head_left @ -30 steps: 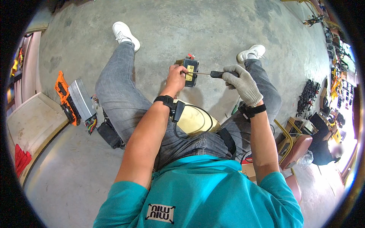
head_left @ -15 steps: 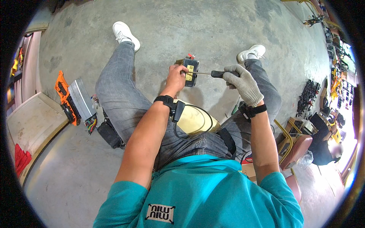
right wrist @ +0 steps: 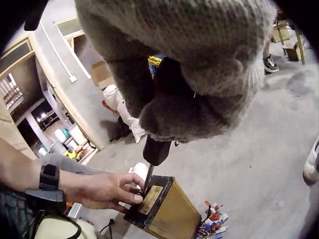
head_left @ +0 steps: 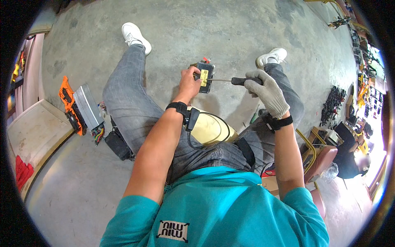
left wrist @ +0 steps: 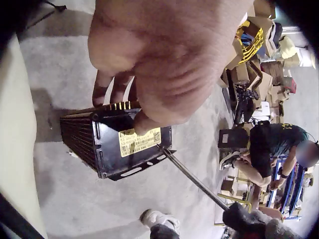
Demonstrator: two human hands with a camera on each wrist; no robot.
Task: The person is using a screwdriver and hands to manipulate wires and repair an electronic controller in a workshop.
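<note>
A black finned controller box (head_left: 210, 71) with a yellow label (left wrist: 134, 145) stands on the concrete floor between the person's legs. My bare left hand (head_left: 189, 85) holds it, thumb on the label and other fingers over the finned side in the left wrist view. In a knitted glove, my right hand (head_left: 267, 92) grips the black handle of a screwdriver (head_left: 238, 81). Its metal shaft points left, and in the left wrist view the tip is right at the label's corner, near the box edge. Coloured connectors (right wrist: 212, 219) lie beside the box.
Beneath the person is a pale yellow seat (head_left: 207, 129). Left of the legs lie an orange part (head_left: 66, 94), a silver finned case (head_left: 88, 107) and a black box (head_left: 118, 146). A green-handled tool (head_left: 255, 115) is by the right thigh. Another person (left wrist: 274, 144) sits beyond.
My right hand has drawn slightly right with the screwdriver. The left hand's fingers, earlier at the shaft's tip, have shifted up onto the box, which has moved slightly left.
</note>
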